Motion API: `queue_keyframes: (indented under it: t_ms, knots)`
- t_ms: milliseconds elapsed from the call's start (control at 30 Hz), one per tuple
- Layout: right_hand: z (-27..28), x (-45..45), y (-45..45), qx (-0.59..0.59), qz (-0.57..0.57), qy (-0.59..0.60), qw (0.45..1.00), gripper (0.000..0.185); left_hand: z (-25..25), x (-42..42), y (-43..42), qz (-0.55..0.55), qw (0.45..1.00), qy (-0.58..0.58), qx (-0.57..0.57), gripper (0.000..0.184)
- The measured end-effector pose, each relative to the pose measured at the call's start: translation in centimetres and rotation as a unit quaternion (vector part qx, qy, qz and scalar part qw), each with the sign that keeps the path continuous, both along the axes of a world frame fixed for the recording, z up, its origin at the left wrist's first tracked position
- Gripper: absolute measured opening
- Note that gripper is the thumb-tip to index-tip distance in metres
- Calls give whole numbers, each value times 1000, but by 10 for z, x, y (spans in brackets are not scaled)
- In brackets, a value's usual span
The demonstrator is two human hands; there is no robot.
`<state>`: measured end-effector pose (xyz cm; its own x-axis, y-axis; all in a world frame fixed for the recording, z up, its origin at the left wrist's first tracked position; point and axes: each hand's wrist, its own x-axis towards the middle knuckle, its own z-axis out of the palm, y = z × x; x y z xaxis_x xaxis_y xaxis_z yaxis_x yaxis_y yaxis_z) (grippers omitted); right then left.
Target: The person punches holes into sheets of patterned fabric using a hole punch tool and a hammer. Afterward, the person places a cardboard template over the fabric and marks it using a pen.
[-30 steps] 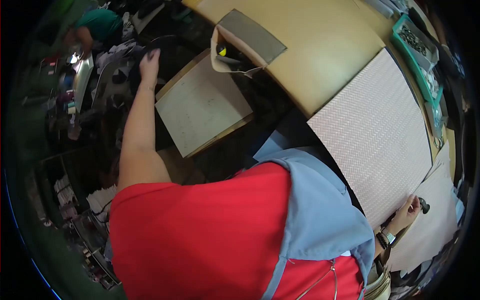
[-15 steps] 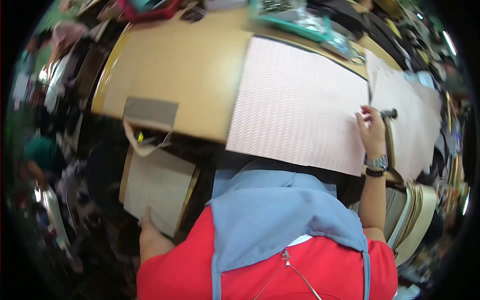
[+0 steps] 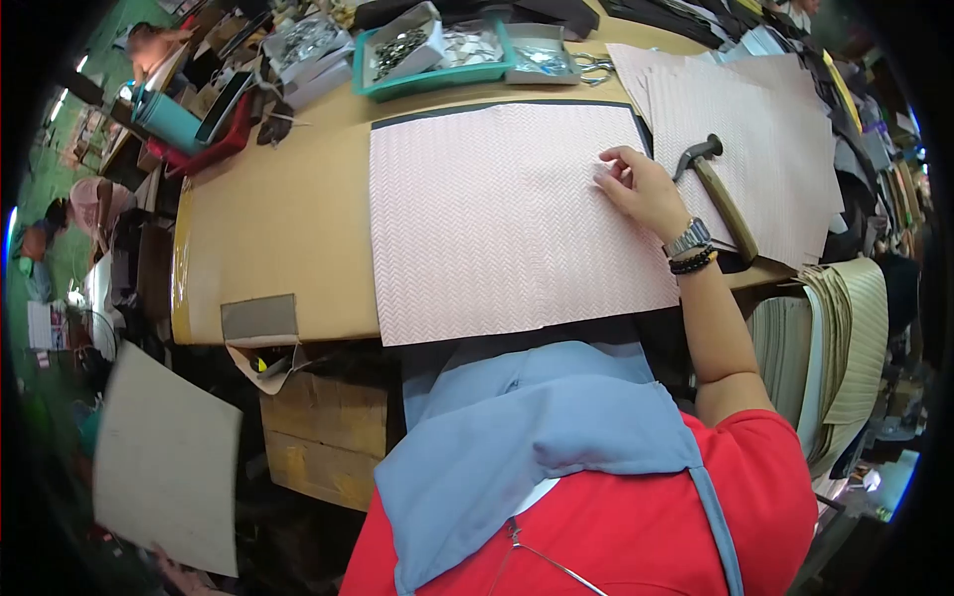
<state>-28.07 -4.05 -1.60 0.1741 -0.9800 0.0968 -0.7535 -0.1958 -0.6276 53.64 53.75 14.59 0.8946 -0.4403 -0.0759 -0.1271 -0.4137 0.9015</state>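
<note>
A pale pink sheet with a herringbone texture (image 3: 497,228) lies on a black-edged board on the table. My right hand (image 3: 646,189), with a watch and dark bracelet on the wrist, is over the sheet's right part. Its fingers are loosely curled and apart, and nothing shows in them. Right of it, a hammer (image 3: 725,204) with a wooden handle rests on a stack of similar pink sheets (image 3: 765,129). At the lower left a plain beige sheet (image 3: 169,457) is raised in the air. My left hand (image 3: 177,573) grips its lower edge, blurred and mostly cut off.
A teal tray (image 3: 437,79) with small metal parts stands at the back, beside scissors (image 3: 594,68). A red bin (image 3: 214,149) is at the far left corner. Below the table edge are a cardboard box (image 3: 323,437) and, at right, upright sheets (image 3: 845,348). People work further left.
The beige sheet has come off the box at the lower left and swung out left with my left hand. The view has turned. My right hand has moved left, away from the hammer.
</note>
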Motion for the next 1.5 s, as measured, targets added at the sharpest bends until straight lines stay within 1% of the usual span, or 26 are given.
queue_keyframes:
  t_ms: [100, 167, 200, 233, 267, 300, 333, 367, 400, 433, 467, 533, 567, 600, 700, 733, 767, 800, 833, 867, 933, 1133, 1300, 1400, 1467, 1500]
  knots:
    - [2, -2, 1, 26, 2, -92, 995, 33, 35, 41, -3, -96, 979, -166, -70, 66]
    - [4, -1, 3, 42, 11, -139, 989, 34, 34, 23, -69, -132, 964, -229, -5, 64]
    - [8, 1, 4, 52, 18, -152, 987, 35, 29, -47, -143, -51, 980, -76, -178, 69]
    - [12, 2, 5, 63, 26, -164, 984, 36, 17, -51, -182, -88, 982, -62, -153, 68]
    - [14, 3, 6, 86, 39, -217, 972, 38, 6, -54, -221, -126, 983, -50, -128, 67]
    - [16, 5, 7, 109, 53, -270, 955, 40, -20, -46, -260, -169, 964, 53, -200, 57]
    - [19, 7, 8, 132, 66, -321, 936, 42, -24, -122, -321, -179, 945, 183, -202, 46]
    - [25, 5, 10, 199, 86, -370, 904, 53, -28, -198, -383, -171, 916, 308, -192, 40]
    - [25, 4, 13, 219, 85, -460, 856, 55, -54, -237, -420, -217, 908, 313, -176, 40]
    - [23, 2, 18, 238, 82, -545, 800, 58, -71, -284, -449, -246, 911, 303, -131, 43]
    - [23, 0, 22, 255, 79, -623, 735, 60, -91, -324, -472, -293, 898, 310, -109, 44]
    - [24, -11, 25, 179, 46, -507, 842, 66, -125, -378, -506, -386, 873, 293, -49, 45]
    - [23, -20, 21, 135, 31, -426, 894, 67, -134, -396, -517, -389, 871, 300, -18, 40]
    - [17, -30, 19, 141, -8, -393, 909, 66, -142, -409, -525, -391, 867, 308, 11, 36]
    - [-3, -45, 29, 139, -101, -292, 941, 64, -162, -423, -538, -502, 855, 127, 38, 32]
    - [-6, -46, 33, 127, -117, -261, 950, 64, -170, -425, -540, -495, 861, 108, 46, 31]
    - [-9, -44, 37, 114, -132, -230, 958, 65, -179, -425, -541, -487, 867, 90, 54, 31]
    - [-11, -43, 39, 109, -139, -242, 954, 65, -186, -429, -542, -479, 873, 72, 62, 30]
    - [-13, -41, 41, 102, -146, -255, 950, 64, -176, -442, -541, -445, 892, -9, 76, 39]
    - [-15, -40, 43, 97, -154, -266, 946, 64, -169, -448, -540, -434, 896, -38, 86, 42]
    - [-14, -42, 43, 112, -157, -228, 954, 61, -161, -454, -540, -413, 900, -97, 106, 48]
    - [-16, -38, 38, 116, -149, -195, 962, 59, -152, -447, -552, -429, 873, -135, 187, 55]
    - [-11, -33, 34, 125, -157, -191, 961, 58, -155, -441, -560, -451, 859, -158, 184, 54]
    - [-5, -34, 33, 151, -162, -155, 963, 55, -154, -440, -564, -458, 854, -145, 202, 55]
    - [11, -33, 26, 92, -105, 61, 988, 52, -155, -439, -565, -459, 857, -130, 195, 55]
    - [17, -33, 22, 61, -78, 170, 980, 52, -156, -438, -565, -461, 861, -122, 178, 55]
